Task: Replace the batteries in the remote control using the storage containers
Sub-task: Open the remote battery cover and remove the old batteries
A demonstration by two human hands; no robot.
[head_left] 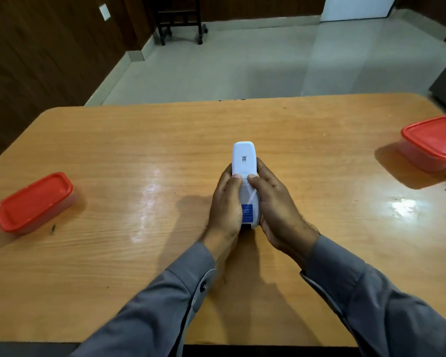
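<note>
Here the wooden bench [113, 150] carries two red-lidded containers, one at nine o'clock [34, 202], one at three o'clock [434, 143]. At the centre, the left hand [225, 204] and right hand [276, 210] clasp the white remote [243, 161] between them, back side up, thumbs pressing its cover.

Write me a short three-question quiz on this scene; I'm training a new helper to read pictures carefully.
1. True or false: both boxes have their red lids on.
2. Which side of the remote faces up: A) buttons B) back with labels?
3. Fill in: both thumbs press on the remote's ____.

Key:
1. True: left box and right box are closed.
2. B.
3. Back cover; left hand and right hand grip the remote.
</note>
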